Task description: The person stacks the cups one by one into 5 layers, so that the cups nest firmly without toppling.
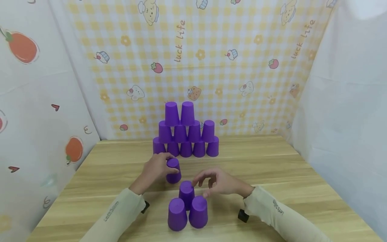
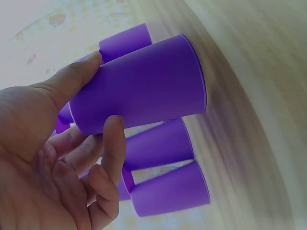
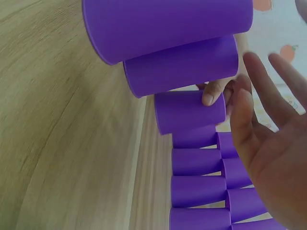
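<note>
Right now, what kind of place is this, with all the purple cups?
Maybe a small curtained-off table corner; I can't tell what room it's in. The clues: a wood-grain tabletop, a yellow-checked "luck life" cloth behind it, and white sheets at both sides.

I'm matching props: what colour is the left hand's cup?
Purple; the cup shows best in the left wrist view.

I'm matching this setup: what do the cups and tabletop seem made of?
Cups: probably plastic, matte or satin; they look smooth, evenly purple and softly shaded. Tabletop: wood or wood-look laminate, low sheen; streaky grain shows, but which is unclear.
</note>
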Tool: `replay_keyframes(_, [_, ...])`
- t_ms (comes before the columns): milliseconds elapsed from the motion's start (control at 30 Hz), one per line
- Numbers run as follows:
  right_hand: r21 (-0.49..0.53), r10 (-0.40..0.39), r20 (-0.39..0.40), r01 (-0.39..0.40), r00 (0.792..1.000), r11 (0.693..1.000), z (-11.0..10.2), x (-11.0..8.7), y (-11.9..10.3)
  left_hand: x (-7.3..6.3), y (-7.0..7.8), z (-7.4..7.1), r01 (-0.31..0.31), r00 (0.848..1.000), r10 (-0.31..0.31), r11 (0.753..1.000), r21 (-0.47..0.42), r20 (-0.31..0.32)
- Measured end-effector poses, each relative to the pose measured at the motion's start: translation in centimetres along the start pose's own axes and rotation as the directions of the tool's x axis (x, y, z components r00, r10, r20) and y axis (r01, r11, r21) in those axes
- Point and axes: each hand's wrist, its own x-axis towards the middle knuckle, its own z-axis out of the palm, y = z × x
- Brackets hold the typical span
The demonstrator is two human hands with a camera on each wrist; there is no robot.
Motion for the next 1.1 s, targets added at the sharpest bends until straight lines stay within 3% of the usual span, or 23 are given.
replay_keyframes(200, [-0.004,0.02,0.124,-0.019,0.992,1.0,0.0,-0.4,0.3,-0.1,-1.3,-0.3,0.027,1.0,-0.027,1.0,0.0,-0.012])
replay_keyframes(467, [-0.084,0.102,0.187,-0.088,0.977,0.993,0.3,-0.7,0.2,-0.2,-1.7,-0.5,0.057,0.998,-0.057,0.998,0.002,0.008])
replay_keyframes(700, [-0.089,0.071,0.174,-0.056,0.982,0.994,0.0,-0.9,0.8,-0.1,-1.8,-0.4,0.069,0.998,-0.069,0.998,-0.015,-0.005])
replay_keyframes(900, [-0.056,0.07,0.174,-0.061,0.982,0.997,-0.2,-1.6,1.3,-0.4,-1.9,0.0,0.081,0.997,-0.08,0.996,-0.024,0.023])
replay_keyframes(1100, [-0.069,0.089,0.158,-0.079,0.983,0.995,-0.2,-1.8,1.1,-0.4,-1.8,-0.2,0.081,0.997,-0.081,0.996,-0.038,0.007])
